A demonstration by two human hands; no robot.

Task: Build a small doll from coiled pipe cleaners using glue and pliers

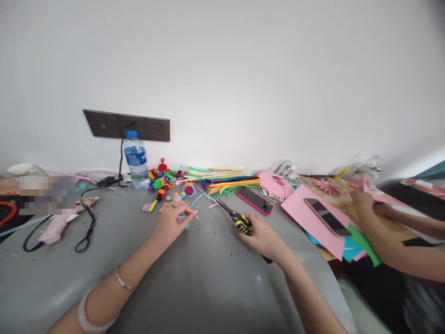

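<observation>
My left hand [176, 216] is over the grey table, thumb and forefinger pinched on a small cream-coloured piece [195, 212]. Beneath its fingers show lilac and blue fuzzy bits, partly hidden by the hand. Long-nose pliers [239, 220] with black and yellow handles are gripped in my right hand [262, 238], their tips pointing away to the upper left. A light blue pipe cleaner [198, 199] lies between the hands. Just behind my left hand are a small blue ring-shaped piece with a red centre [188, 189] and a lilac and yellow piece [149, 206].
Bundled pipe cleaners [225, 178] and colourful fuzzy figures [162, 178] lie by the wall, near a water bottle [136, 160]. A pink-edged phone [255, 200] lies behind the pliers. At left is a corded pink tool [54, 229]. Another person's hands [361, 204] handle pink paper at right.
</observation>
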